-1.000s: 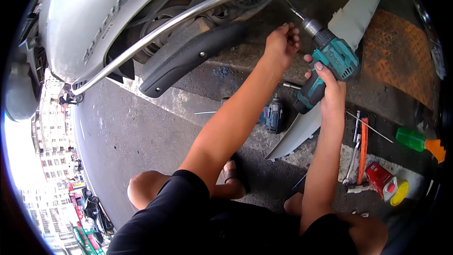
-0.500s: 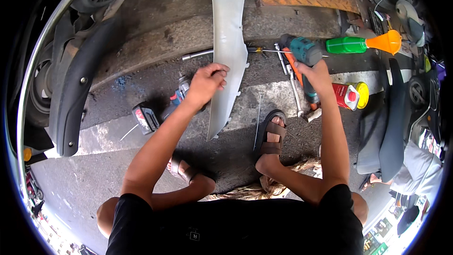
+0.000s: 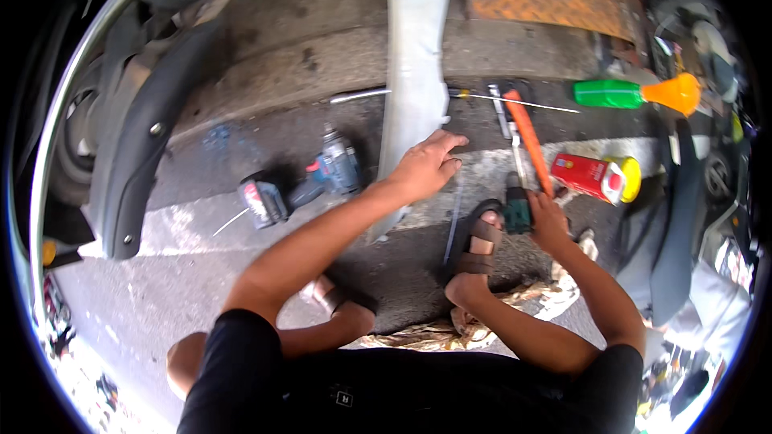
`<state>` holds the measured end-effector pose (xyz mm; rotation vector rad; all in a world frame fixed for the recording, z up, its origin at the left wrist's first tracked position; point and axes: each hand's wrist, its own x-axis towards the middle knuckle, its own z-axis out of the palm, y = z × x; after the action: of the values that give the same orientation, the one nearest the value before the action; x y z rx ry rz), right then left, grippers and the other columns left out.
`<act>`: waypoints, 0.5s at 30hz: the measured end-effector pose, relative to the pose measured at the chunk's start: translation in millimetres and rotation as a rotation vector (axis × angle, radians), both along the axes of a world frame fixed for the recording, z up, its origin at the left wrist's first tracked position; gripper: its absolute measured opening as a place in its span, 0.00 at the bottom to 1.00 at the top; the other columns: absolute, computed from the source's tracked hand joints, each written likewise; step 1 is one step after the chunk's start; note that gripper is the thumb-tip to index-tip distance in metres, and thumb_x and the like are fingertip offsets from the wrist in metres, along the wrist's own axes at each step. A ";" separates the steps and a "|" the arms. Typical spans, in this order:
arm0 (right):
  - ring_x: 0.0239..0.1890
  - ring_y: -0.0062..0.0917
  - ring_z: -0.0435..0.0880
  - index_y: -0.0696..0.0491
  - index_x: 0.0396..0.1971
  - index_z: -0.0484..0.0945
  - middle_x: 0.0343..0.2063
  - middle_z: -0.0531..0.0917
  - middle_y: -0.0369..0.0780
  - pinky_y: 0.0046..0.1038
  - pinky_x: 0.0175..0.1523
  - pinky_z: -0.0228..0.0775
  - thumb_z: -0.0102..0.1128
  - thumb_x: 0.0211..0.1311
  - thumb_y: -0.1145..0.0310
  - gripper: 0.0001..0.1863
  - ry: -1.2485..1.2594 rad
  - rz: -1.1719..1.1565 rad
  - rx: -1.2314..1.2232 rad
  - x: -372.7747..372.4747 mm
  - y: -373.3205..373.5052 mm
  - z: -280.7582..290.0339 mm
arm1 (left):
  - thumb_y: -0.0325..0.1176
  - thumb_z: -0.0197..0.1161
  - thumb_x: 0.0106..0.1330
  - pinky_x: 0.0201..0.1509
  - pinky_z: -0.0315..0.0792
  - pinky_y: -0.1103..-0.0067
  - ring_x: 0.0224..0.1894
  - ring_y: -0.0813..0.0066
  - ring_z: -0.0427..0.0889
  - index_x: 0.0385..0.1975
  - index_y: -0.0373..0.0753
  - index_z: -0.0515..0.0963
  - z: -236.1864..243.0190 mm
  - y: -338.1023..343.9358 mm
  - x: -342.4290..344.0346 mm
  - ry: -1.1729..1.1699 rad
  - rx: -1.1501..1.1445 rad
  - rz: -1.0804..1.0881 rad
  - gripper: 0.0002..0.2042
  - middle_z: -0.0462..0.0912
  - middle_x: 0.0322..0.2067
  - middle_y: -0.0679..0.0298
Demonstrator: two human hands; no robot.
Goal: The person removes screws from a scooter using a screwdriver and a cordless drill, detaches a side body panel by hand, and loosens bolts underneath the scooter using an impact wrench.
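Observation:
A long pale grey plastic panel [image 3: 410,40] with small tabs along its edge lies lengthwise before me. My left hand [image 3: 426,167] is over the lower part of its right edge, fingers apart and pointing right, holding nothing. I cannot tell whether it touches the panel. At the right, low beside my sandalled foot, my right hand [image 3: 550,221] has its fingers closed against a dark green cordless drill [image 3: 518,207]; the grip is partly hidden. Just beyond the drill are a long orange-handled tool [image 3: 528,138] and a wrench [image 3: 516,151].
Left of the panel lie a blue-grey power tool [image 3: 339,165] and a battery pack [image 3: 264,201]. A long screwdriver [image 3: 523,101] lies crosswise. To the right are a red can [image 3: 585,177], a green bottle [image 3: 607,94] and an orange funnel [image 3: 674,95]. A black trim piece [image 3: 145,145] stands at left.
My right hand has brought the drill down toward me, beside my foot. My left hand has moved right across the panel, and its fingers have spread. The whole view has shifted slightly.

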<state>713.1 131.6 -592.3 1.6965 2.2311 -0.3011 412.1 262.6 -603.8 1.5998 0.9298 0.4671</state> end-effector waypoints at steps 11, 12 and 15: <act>0.37 0.41 0.84 0.54 0.42 0.75 0.36 0.82 0.46 0.42 0.40 0.78 0.63 0.56 0.57 0.19 -0.072 -0.310 0.049 -36.2 166.4 -40.5 | 0.31 0.58 0.65 0.45 0.75 0.76 0.39 0.70 0.82 0.46 0.37 0.77 107.1 -46.2 -308.3 0.614 -0.062 0.185 0.12 0.83 0.37 0.59; 0.36 0.40 0.85 0.55 0.41 0.75 0.35 0.83 0.46 0.41 0.40 0.78 0.63 0.56 0.56 0.20 -0.125 -0.318 0.089 -42.6 167.8 -45.5 | 0.30 0.58 0.66 0.46 0.75 0.77 0.39 0.75 0.80 0.48 0.36 0.76 112.5 -59.3 -319.8 0.578 -0.112 0.219 0.12 0.82 0.36 0.61; 0.37 0.41 0.85 0.55 0.38 0.76 0.32 0.84 0.47 0.40 0.42 0.79 0.66 0.54 0.56 0.19 -0.202 -0.281 0.060 -50.0 168.1 -65.2 | 0.28 0.56 0.64 0.45 0.75 0.77 0.37 0.72 0.82 0.48 0.35 0.76 103.9 -95.3 -348.8 0.294 -0.185 0.421 0.13 0.83 0.36 0.59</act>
<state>663.1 299.8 -657.6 1.9789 1.8773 -0.1206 63.3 167.3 -499.9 1.3236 1.5035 0.4249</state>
